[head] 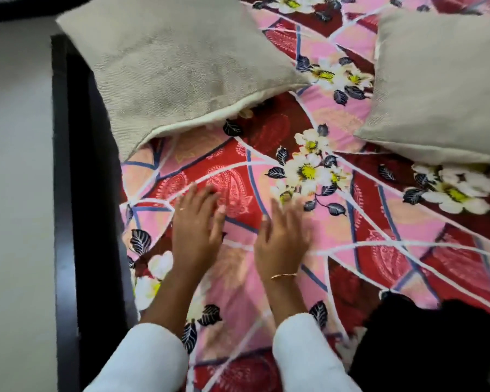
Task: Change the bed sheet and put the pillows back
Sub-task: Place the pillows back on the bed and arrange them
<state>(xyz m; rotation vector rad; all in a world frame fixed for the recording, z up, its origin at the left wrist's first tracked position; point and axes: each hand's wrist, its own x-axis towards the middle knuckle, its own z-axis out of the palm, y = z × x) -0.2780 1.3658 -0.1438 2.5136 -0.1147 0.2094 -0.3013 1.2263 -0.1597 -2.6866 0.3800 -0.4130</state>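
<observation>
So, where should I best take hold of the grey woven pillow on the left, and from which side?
Judging by its pose, grip the grey woven pillow at its near edge, coming from the hands' side. That edge lifts slightly off the floral bed sheet, leaving a gap for fingers, and nothing blocks the way.

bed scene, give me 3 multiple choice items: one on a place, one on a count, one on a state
1. Where do the left hand and right hand lie?
A. on a pillow
B. on the sheet, nearer than the pillows
C. on the floor

2. How many grey pillows show?
A. one
B. two
C. four

3. How are both hands?
A. flat, fingers straight on the sheet
B. clenched in fists
C. gripping a pillow corner

Answers:
1 B, both hands rest on the floral sheet, apart from the pillows.
2 B, a left pillow and a right pillow.
3 A, fingers lie spread and hold nothing.
</observation>
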